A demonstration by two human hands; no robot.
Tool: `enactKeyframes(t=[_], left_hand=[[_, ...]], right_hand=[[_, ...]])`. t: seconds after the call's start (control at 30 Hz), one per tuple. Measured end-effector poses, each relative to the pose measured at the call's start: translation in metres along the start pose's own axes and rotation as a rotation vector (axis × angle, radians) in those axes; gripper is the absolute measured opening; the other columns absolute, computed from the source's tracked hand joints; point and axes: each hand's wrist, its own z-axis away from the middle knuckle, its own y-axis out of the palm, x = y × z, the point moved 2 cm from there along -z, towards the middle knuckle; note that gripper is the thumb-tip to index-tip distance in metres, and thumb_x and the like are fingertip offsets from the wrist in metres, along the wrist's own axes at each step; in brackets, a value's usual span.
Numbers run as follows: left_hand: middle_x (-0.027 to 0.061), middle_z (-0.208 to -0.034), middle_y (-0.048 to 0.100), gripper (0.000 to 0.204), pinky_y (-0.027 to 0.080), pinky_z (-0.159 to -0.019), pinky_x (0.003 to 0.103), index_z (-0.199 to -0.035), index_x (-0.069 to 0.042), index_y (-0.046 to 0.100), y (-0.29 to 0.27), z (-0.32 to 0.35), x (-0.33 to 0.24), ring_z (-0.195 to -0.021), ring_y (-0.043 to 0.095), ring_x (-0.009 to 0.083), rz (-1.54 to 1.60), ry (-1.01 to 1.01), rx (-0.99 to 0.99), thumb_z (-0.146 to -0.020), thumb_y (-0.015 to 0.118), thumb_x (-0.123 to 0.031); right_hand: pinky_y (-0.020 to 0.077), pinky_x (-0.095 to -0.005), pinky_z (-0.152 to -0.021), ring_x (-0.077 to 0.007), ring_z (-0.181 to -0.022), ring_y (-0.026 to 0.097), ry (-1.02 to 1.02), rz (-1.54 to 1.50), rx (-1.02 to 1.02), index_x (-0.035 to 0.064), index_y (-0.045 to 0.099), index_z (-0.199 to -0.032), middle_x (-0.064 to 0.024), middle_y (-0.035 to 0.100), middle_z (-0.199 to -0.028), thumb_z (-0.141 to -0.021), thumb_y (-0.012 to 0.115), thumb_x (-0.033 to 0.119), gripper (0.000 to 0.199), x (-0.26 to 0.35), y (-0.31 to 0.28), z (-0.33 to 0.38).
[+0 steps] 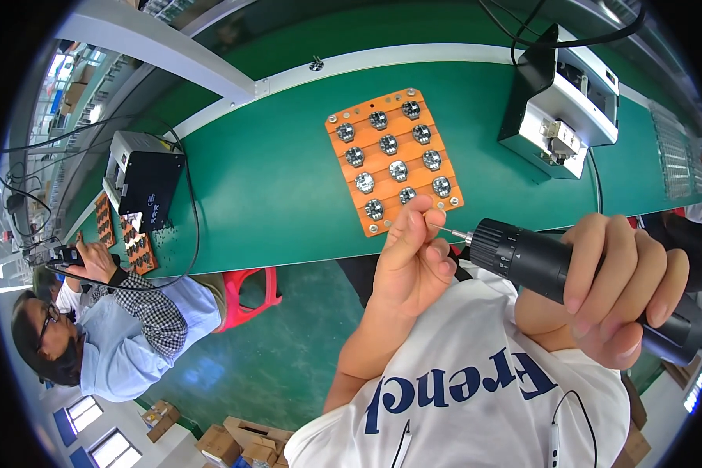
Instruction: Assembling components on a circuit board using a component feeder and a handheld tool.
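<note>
My right hand (620, 285) is wrapped round a black cordless electric screwdriver (522, 257), held level with its thin bit (451, 232) pointing left. The fingers of my left hand (417, 261) are closed in a pinch at the bit's tip. Whatever lies between those fingertips, perhaps a tiny screw, is hidden. Just beyond my left hand, an orange tray (394, 144) rests on the green table. Rows of small round black-and-silver parts (388, 144) sit in it, and metal studs mark its corners.
A black-and-white machine (558, 117) with cables stands at the right back; a similar box (148, 175) is on the left. There a co-worker (132, 335) holds a black tool beside more orange trays (140, 251). A red stool (249, 300) stands at the table's near edge.
</note>
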Motion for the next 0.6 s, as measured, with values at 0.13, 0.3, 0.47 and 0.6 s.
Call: enactKeyframes(t=[0.13, 0.3, 0.47, 0.6], left_hand=[[0.0035, -0.118, 0.072, 0.025, 0.061, -0.065, 0.032, -0.127, -0.016, 0.062, -0.0034, 0.0026, 0.0019, -0.078, 0.072, 0.0116, -0.016, 0.009, 0.022, -0.108, 0.047, -0.025], [0.0035, -0.119, 0.072, 0.025, 0.061, -0.065, 0.031, -0.126, -0.017, 0.063, -0.0014, 0.0026, 0.0058, -0.078, 0.072, 0.0113, -0.033, -0.001, 0.046, -0.108, 0.047, -0.024], [0.0033, -0.122, 0.072, 0.025, 0.061, -0.065, 0.03, -0.125, -0.017, 0.064, -0.0012, 0.0039, 0.0076, -0.078, 0.072, 0.0107, -0.047, -0.006, 0.06, -0.108, 0.048, -0.025], [0.0026, -0.124, 0.071, 0.026, 0.061, -0.066, 0.03, -0.126, -0.017, 0.064, -0.002, 0.004, 0.0082, -0.079, 0.072, 0.0104, -0.036, -0.003, 0.068, -0.108, 0.048, -0.025]], right_hand=[[0.0561, -0.0236, -0.058, -0.0096, -0.055, 0.063, -0.05, -0.034, -0.037, 0.0114, 0.056, -0.093, -0.0001, 0.063, -0.069, -0.081, 0.077, 0.005, 0.025, -0.0036, 0.0038, 0.0075], [0.0561, -0.0228, -0.056, -0.0088, -0.054, 0.062, -0.078, -0.023, -0.034, 0.0113, 0.056, -0.091, 0.0004, 0.063, -0.068, -0.08, 0.078, 0.005, 0.025, 0.0013, 0.0044, 0.0081], [0.0564, -0.0232, -0.056, -0.0092, -0.053, 0.062, -0.099, -0.021, -0.048, 0.011, 0.057, -0.092, -0.0002, 0.063, -0.068, -0.08, 0.077, 0.005, 0.024, 0.0044, 0.0063, 0.0096], [0.0568, -0.0241, -0.056, -0.0099, -0.053, 0.062, -0.138, -0.01, -0.038, 0.0104, 0.057, -0.092, -0.0006, 0.063, -0.068, -0.079, 0.077, 0.004, 0.024, 0.0033, 0.009, 0.0107]])
